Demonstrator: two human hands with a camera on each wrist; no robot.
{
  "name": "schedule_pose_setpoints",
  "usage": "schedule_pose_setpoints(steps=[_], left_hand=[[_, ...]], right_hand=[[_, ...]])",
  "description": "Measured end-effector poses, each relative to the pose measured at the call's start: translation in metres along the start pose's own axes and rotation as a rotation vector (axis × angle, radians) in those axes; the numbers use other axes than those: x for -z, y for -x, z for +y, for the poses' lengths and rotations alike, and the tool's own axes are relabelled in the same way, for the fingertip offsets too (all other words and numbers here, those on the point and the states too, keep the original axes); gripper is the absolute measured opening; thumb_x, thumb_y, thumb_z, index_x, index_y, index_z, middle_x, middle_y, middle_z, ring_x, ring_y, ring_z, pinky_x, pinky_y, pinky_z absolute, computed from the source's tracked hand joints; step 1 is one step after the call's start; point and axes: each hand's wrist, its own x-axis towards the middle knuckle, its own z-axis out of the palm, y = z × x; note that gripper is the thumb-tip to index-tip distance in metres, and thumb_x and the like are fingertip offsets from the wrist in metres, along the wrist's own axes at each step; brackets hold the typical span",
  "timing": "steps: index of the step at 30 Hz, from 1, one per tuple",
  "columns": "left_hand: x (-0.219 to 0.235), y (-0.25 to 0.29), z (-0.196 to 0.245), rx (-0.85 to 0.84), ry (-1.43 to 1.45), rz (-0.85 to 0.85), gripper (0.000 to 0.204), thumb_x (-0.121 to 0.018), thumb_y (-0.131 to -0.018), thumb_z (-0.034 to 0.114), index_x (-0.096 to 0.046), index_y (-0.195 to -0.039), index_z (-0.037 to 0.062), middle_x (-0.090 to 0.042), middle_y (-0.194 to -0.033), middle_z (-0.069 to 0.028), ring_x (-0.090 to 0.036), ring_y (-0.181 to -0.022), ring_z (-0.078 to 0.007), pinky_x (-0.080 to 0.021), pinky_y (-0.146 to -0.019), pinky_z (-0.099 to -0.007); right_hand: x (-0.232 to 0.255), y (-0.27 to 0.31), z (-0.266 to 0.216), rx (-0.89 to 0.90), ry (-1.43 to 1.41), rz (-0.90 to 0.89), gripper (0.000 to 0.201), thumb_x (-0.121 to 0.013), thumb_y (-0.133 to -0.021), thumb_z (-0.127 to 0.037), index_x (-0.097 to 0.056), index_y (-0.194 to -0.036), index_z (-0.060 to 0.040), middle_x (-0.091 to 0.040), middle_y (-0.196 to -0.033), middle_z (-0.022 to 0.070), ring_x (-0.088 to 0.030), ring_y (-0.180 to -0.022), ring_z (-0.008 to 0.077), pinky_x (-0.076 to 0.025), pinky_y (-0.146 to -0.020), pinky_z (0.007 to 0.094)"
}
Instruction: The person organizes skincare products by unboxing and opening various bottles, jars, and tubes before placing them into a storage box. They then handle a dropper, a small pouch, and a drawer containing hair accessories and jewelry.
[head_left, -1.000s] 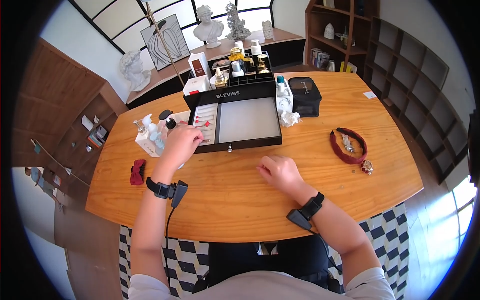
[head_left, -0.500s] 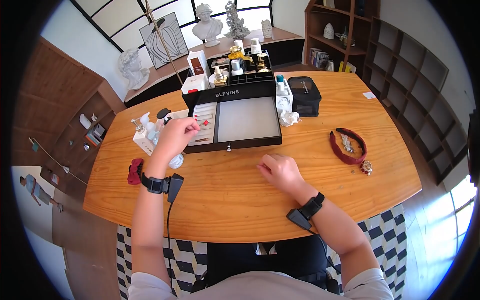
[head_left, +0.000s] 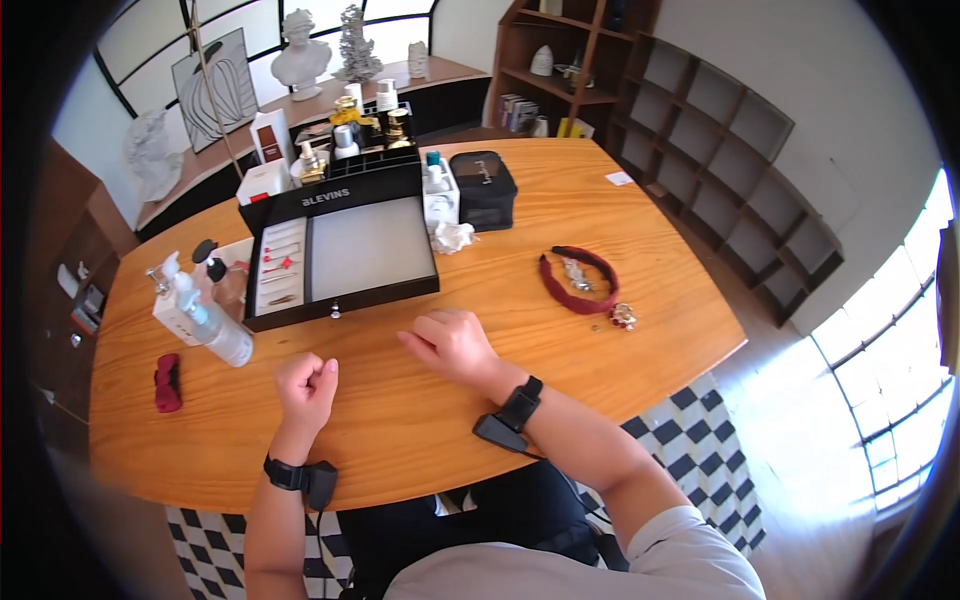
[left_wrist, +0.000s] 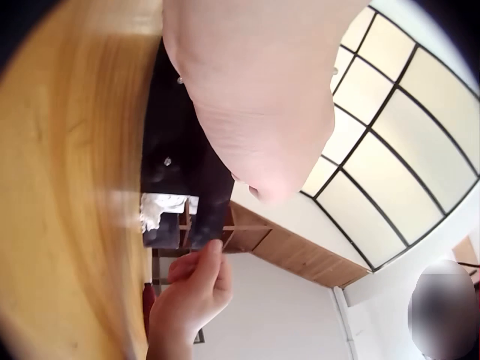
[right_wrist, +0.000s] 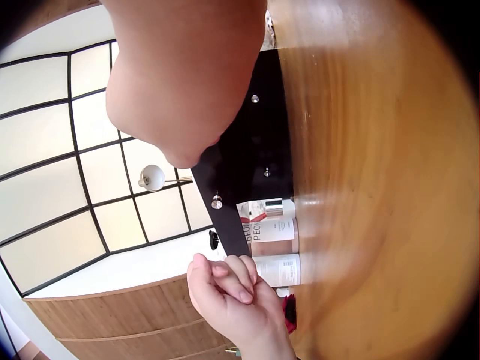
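A black organizer box (head_left: pixel 330 195) lettered BLEVINS stands with its drawer (head_left: pixel 390 298) pulled out. Red and metallic jewellery pieces (head_left: pixel 286 264) lie in the drawer's narrow left section; a pale lining (head_left: pixel 370 250) covers the wide section. My left hand (head_left: pixel 307 388) hovers in front of the drawer, fingers loosely curled around nothing. To its right, my right hand (head_left: pixel 450 345) also has loosely curled fingers and holds nothing, near the drawer's front right corner. In the right wrist view the left hand (right_wrist: pixel 236 300) shows folded fingers; the left wrist view shows the right hand (left_wrist: pixel 191 292) with bunched fingers.
Pump bottles (head_left: pixel 222 335) stand left of the drawer, near a dark red bow (head_left: pixel 167 383). Right of the box are a black zip bag (head_left: pixel 483 190) and crumpled white tissue (head_left: pixel 453 236). A dark red headband (head_left: pixel 552 287) lies farther right beside a jewelled piece (head_left: pixel 623 317).
My left hand has drawn back from the drawer's left section toward me, over the table. The head view has turned right. My right hand keeps its pose.
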Motion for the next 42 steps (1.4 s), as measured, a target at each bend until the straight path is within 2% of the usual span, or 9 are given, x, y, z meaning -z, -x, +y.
schedule_pose_setpoints(steps=[4, 7, 9, 11, 16, 28, 34, 38, 42], left_hand=[[-0.008, 0.004, 0.010, -0.027, 0.007, -0.121, 0.035, -0.072, -0.084, 0.004, -0.045, -0.061, 0.0054, -0.040, -0.051, -0.0063, -0.040, -0.045, -0.0204, -0.028, -0.045, -0.0328], [-0.008, 0.005, 0.010, -0.008, 0.028, -0.147, 0.034, -0.071, -0.084, 0.004, -0.047, -0.061, 0.0054, -0.043, -0.051, -0.0070, -0.043, -0.044, -0.0216, -0.029, -0.045, -0.0330], [-0.003, 0.002, 0.015, -0.002, 0.032, -0.158, 0.034, -0.072, -0.084, 0.004, -0.047, -0.061, 0.0053, -0.043, -0.051, -0.0073, -0.044, -0.044, -0.0218, -0.030, -0.045, -0.0328], [-0.003, 0.001, 0.019, -0.012, 0.054, -0.167, 0.033, -0.072, -0.083, 0.004, -0.047, -0.061, 0.0054, -0.044, -0.051, -0.0076, -0.045, -0.044, -0.0223, -0.030, -0.045, -0.0330], [-0.005, 0.002, 0.024, -0.111, 0.067, -0.205, 0.032, -0.072, -0.082, 0.004, -0.048, -0.061, 0.0061, -0.044, -0.051, -0.0078, -0.046, -0.044, -0.0239, -0.031, -0.045, -0.0346], [-0.005, 0.003, 0.023, -0.083, 0.064, -0.205, 0.031, -0.073, -0.084, 0.008, -0.051, -0.062, 0.0068, -0.045, -0.051, -0.0068, -0.048, -0.045, -0.0242, -0.034, -0.045, -0.0348], [-0.007, -0.001, 0.032, 0.035, 0.218, -0.212, 0.016, -0.081, -0.081, 0.009, -0.066, -0.085, 0.0043, -0.065, -0.068, -0.0060, -0.065, -0.063, -0.0182, -0.049, -0.059, -0.0296], [-0.009, 0.003, 0.026, 0.103, 0.334, -0.113, 0.026, -0.082, -0.078, -0.001, -0.068, -0.100, 0.0010, -0.073, -0.090, -0.0078, -0.071, -0.085, -0.0173, -0.054, -0.079, -0.0279], [-0.003, 0.000, 0.018, 0.054, 0.237, -0.018, 0.024, -0.081, -0.078, -0.002, -0.069, -0.098, 0.0011, -0.074, -0.091, -0.0093, -0.071, -0.086, -0.0183, -0.055, -0.077, -0.0293]], right_hand=[[0.011, -0.007, -0.004, -0.053, -0.042, 0.194, 0.032, -0.070, -0.090, -0.019, -0.053, -0.065, -0.0065, -0.056, -0.061, 0.0108, -0.057, -0.058, 0.0333, -0.046, -0.054, 0.0436], [0.049, -0.014, 0.001, -0.206, 0.118, 0.083, 0.028, -0.069, -0.090, -0.022, -0.058, -0.070, -0.0049, -0.061, -0.066, 0.0115, -0.061, -0.062, 0.0343, -0.050, -0.057, 0.0442], [0.087, -0.006, 0.004, -0.481, 0.234, 0.001, 0.015, -0.069, -0.089, -0.021, -0.070, -0.091, -0.0058, -0.070, -0.083, 0.0139, -0.068, -0.078, 0.0342, -0.053, -0.067, 0.0412], [0.126, 0.015, 0.021, -0.710, 0.461, -0.164, 0.019, -0.067, -0.089, -0.026, -0.072, -0.098, -0.0106, -0.073, -0.093, 0.0151, -0.070, -0.089, 0.0348, -0.055, -0.075, 0.0461], [0.182, 0.077, 0.067, -0.971, 0.735, -0.278, 0.022, -0.073, -0.083, -0.026, -0.072, -0.098, -0.0095, -0.073, -0.100, 0.0146, -0.068, -0.097, 0.0345, -0.054, -0.081, 0.0464], [0.168, 0.098, 0.087, -0.922, 0.631, -0.285, 0.017, -0.075, -0.080, -0.022, -0.072, -0.087, -0.0068, -0.072, -0.090, 0.0169, -0.068, -0.092, 0.0360, -0.054, -0.079, 0.0477], [0.088, 0.026, -0.008, -0.616, -0.091, -0.190, 0.014, -0.075, -0.086, -0.011, -0.070, -0.090, 0.0014, -0.071, -0.083, 0.0161, -0.069, -0.075, 0.0266, -0.053, -0.069, 0.0346], [0.014, -0.009, -0.059, -0.653, -0.503, -0.291, 0.016, -0.073, -0.091, -0.014, -0.070, -0.091, 0.0015, -0.069, -0.081, 0.0065, -0.064, -0.073, 0.0127, -0.051, -0.066, 0.0289], [-0.015, -0.022, -0.059, -0.822, -0.800, -0.365, 0.015, -0.070, -0.095, -0.015, -0.069, -0.096, -0.0005, -0.066, -0.080, -0.0002, -0.058, -0.072, 0.0061, -0.049, -0.064, 0.0239]])
